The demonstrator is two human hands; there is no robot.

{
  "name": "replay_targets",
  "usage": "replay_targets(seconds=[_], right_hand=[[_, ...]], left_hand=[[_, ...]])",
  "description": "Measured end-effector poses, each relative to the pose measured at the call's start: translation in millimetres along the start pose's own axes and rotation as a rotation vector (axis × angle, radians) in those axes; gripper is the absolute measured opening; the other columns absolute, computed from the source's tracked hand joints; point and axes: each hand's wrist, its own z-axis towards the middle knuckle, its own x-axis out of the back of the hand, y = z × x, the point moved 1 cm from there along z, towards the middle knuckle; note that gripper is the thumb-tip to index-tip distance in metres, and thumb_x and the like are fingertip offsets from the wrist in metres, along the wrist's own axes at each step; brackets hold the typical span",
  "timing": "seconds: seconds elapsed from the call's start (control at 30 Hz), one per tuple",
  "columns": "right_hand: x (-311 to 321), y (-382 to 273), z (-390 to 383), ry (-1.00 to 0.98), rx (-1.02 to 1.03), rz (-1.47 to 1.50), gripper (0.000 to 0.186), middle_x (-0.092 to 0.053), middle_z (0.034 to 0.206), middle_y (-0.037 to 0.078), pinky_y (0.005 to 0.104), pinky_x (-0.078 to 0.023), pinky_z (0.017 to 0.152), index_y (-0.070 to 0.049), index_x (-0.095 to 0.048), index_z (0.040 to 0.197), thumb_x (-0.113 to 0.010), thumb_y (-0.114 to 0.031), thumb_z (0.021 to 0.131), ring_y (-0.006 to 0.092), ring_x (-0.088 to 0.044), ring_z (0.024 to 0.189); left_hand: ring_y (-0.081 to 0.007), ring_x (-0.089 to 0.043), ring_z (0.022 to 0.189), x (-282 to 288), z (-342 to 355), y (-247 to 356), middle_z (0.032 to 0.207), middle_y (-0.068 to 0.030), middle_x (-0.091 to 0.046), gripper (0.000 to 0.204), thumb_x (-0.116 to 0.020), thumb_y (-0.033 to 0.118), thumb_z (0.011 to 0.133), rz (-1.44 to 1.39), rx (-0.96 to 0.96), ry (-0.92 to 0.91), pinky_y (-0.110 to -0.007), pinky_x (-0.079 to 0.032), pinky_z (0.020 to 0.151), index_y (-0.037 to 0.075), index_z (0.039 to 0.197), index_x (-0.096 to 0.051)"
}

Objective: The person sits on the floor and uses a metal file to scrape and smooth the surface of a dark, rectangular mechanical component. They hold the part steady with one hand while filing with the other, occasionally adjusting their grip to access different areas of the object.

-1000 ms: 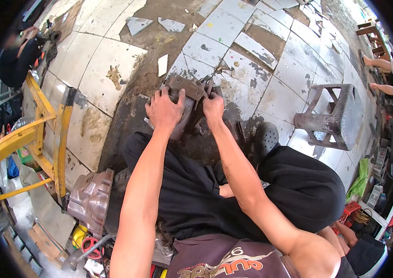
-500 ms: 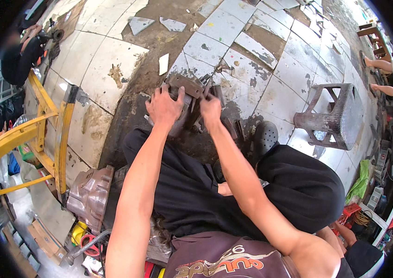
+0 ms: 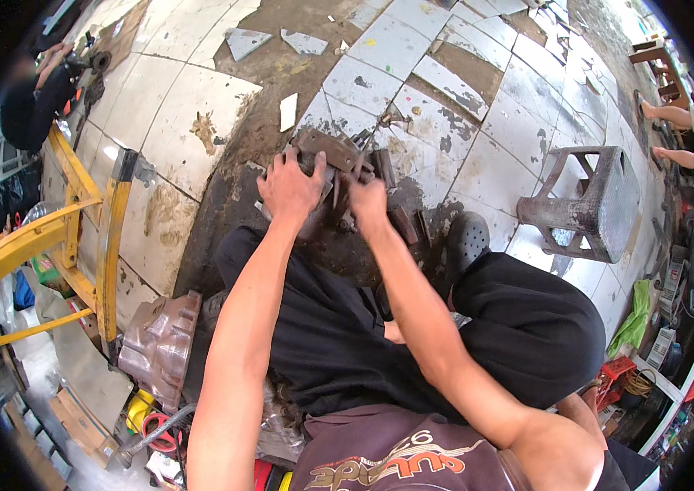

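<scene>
A rusty brown metal block (image 3: 332, 153) with holes near its end lies on the dirty floor in front of me, with darker metal parts under it. My left hand (image 3: 291, 184) grips its left side, the thumb near the front face and the fingers over the top. Close to the block's right end, my right hand (image 3: 369, 198) is closed, thumb and finger pinched together. A thin dark piece seems to stick out of that pinch, but its kind cannot be made out. Several dark metal bars (image 3: 402, 225) lie just right of my right hand.
A grey plastic stool (image 3: 584, 204) lies on its side at right. At left stands a yellow metal frame (image 3: 107, 245), with a large metal housing (image 3: 159, 348) nearer me. Broken tiles (image 3: 302, 42) lie ahead. Another person (image 3: 32, 106) sits at far left; bare legs (image 3: 674, 135) show at far right.
My right hand has drawn back a little toward me and to the left, away from the block's right end. My left hand and the block stay almost where they were.
</scene>
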Motion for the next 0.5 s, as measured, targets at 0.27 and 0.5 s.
replay_targets(seconds=[0.27,0.5], right_hand=[[4,-3,-11,-0.030,0.028,-0.090,0.043,-0.073,0.098,0.026,0.0431,-0.052,0.083,-0.002,-0.074,0.110,-0.073,-0.037,0.086,0.0391,-0.071,0.098],[-8,23,-38,0.052,0.075,-0.091,0.052,-0.072,0.101,0.025,0.0457,-0.051,0.089,-0.008,-0.074,0.113,-0.074,-0.051,0.083,0.0421,-0.068,0.102]], left_hand=[[-0.0362,-0.050,0.133,-4,2,-4,0.140,-0.0209,-0.054,0.074,-0.047,0.065,0.093,-0.013,0.013,0.001,-0.057,-0.031,0.112,0.006,0.138,-0.055],[-0.0334,-0.052,0.131,-3,1,-4,0.138,-0.0179,-0.056,0.072,-0.048,0.063,0.093,-0.002,0.002,0.032,-0.055,-0.032,0.110,0.007,0.138,-0.055]])
